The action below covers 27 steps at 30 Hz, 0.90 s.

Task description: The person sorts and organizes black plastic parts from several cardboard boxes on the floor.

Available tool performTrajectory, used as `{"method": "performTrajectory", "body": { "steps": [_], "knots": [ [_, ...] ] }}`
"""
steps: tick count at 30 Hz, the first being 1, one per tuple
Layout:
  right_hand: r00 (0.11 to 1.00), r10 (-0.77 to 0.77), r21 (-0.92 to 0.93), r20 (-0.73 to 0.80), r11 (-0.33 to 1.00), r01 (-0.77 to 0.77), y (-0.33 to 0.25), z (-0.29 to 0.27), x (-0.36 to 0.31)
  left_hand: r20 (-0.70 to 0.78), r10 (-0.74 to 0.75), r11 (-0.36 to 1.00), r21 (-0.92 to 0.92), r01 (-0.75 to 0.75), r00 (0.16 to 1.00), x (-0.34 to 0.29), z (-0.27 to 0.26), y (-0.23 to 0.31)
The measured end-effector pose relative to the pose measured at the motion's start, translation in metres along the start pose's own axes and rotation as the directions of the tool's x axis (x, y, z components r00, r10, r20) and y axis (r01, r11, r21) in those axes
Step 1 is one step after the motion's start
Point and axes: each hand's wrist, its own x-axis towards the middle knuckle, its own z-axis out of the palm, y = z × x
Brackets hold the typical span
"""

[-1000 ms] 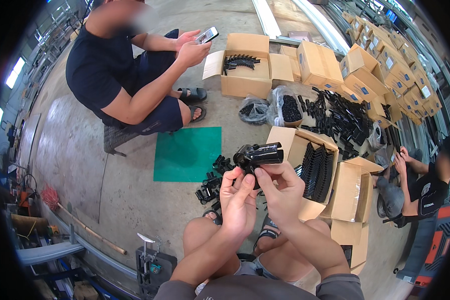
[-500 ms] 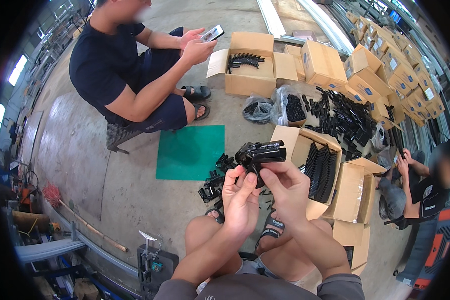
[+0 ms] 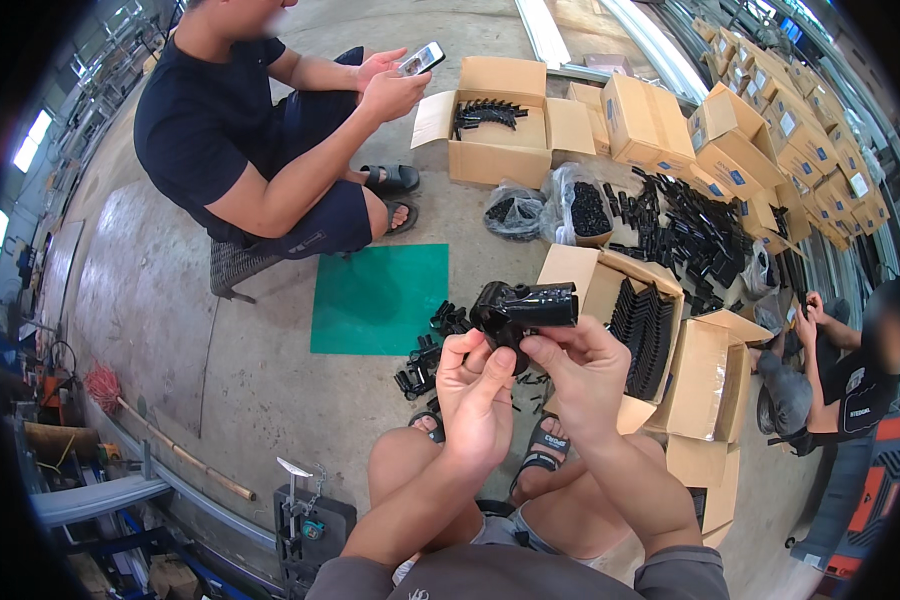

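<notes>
Between both hands is a glossy black tubular pipe fitting [image 3: 530,306], raised in front of my knees. Its hollow, split tube end points right. My left hand [image 3: 478,395] grips the lower part, thumb pressed on its near side. My right hand [image 3: 578,375] pinches it from below the tube with thumb and fingers; whether a small part sits at those fingertips is hidden. More black fittings [image 3: 420,368] lie on the floor just left of my hands. At the right, an open carton [image 3: 660,270] holds neat rows of black fittings.
A green mat [image 3: 380,300] lies on the floor ahead. Beyond it a seated person [image 3: 210,150] holds a phone. Another person [image 3: 840,370] crouches at right. Loose black parts [image 3: 690,225], bags of small black parts [image 3: 587,208] and an open carton [image 3: 500,160] spread across the far right.
The fitting has been turned slightly in my hands, so its smoother side now faces up. Both hands keep their grip in nearly the same place.
</notes>
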Motion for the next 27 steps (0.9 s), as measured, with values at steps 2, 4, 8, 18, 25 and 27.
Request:
{"method": "performTrajectory", "body": {
  "steps": [2,4,8,18,25,27],
  "knots": [
    [0.999,0.025,-0.014,0.025,1.0,-0.025,0.0,-0.004,-0.001,0.014,0.007,1.0,0.009,-0.008,1.0,0.0,0.002,0.0],
    [0.999,0.031,0.017,0.009,0.999,-0.031,0.002,-0.005,-0.001,0.024,0.013,1.0,0.016,-0.013,1.0,-0.001,0.002,-0.001],
    [0.998,0.037,0.042,-0.053,0.999,-0.034,-0.001,-0.005,-0.001,0.008,0.029,0.999,0.022,-0.029,1.0,0.001,-0.001,-0.001],
    [0.998,-0.025,0.014,0.05,1.0,0.025,0.004,-0.004,-0.004,0.012,0.036,0.999,0.019,-0.036,0.999,0.002,-0.001,0.0],
    [0.999,-0.012,0.032,0.031,0.999,0.011,0.006,-0.006,-0.001,0.033,0.03,0.999,0.03,-0.031,0.999,0.002,-0.004,-0.003],
    [1.0,-0.008,0.008,0.012,1.0,0.008,0.006,-0.005,-0.001,0.04,0.035,0.998,0.044,-0.037,0.999,0.002,-0.001,-0.002]
  ]
}}
